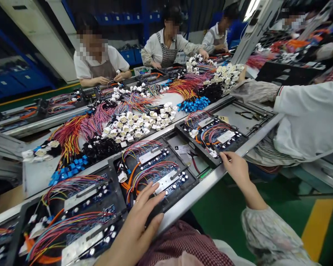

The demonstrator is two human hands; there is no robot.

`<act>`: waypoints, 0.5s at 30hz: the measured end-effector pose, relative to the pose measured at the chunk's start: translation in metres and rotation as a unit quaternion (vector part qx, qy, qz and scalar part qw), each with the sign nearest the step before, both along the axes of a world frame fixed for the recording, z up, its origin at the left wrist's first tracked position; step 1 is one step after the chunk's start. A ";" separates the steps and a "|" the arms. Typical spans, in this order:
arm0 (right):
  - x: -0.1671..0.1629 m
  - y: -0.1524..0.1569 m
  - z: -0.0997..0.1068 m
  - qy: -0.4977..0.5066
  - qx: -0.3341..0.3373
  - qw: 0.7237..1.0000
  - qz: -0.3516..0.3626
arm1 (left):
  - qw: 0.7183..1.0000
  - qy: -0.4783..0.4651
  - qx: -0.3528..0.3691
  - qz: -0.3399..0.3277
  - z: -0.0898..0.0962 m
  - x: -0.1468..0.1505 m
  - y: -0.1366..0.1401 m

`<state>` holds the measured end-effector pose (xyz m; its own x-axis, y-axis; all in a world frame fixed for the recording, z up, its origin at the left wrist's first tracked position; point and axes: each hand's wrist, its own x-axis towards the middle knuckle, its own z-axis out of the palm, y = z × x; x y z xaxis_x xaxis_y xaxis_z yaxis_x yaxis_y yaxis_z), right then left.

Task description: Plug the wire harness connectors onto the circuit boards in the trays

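A long bench edged with silver metal rail (pixel 205 190) runs from seven to two o'clock. Heaped red, pink and yellow wire bundles (pixel 91 125) lie toward ten. Along the near side sit black rectangular trays: the left tray (pixel 18 229) at eight, the middle tray (pixel 189 181) at six near centre, the right tray (pixel 195 146) at three. The left hand (pixel 141 214), at seven, spreads wide over the middle tray, apparently gripping nothing. The right hand (pixel 237 170), at four, is drawn narrow at the right tray's near edge; whether it grips, I cannot tell. Red-handled pliers (pixel 194 162) lie between those trays.

A sideways push could ram the right tray into the pliers; loose wires could snag on fingers and strain their plugs.

Counted: three co-workers across the bench, three trays largely in view, six blue circuit boards (pixel 170 170), two per tray, six silver metal plates (pixel 226 136), one red-handled pliers. The white plastic connectors (pixel 130 123) are too many to count.
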<state>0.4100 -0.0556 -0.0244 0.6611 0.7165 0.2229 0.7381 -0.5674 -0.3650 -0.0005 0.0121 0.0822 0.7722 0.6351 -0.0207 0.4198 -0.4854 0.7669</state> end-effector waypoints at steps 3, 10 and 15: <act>-0.017 -0.003 0.000 0.013 0.025 0.999 0.015 | 0.999 -0.007 -0.022 0.047 -0.003 0.002 -0.010; -0.059 -0.016 0.000 0.044 0.030 0.996 0.077 | 0.996 0.004 -0.057 0.067 -0.008 0.001 -0.017; -0.067 -0.012 0.001 0.034 0.021 0.995 0.087 | 0.996 0.005 -0.062 0.062 0.002 0.010 -0.013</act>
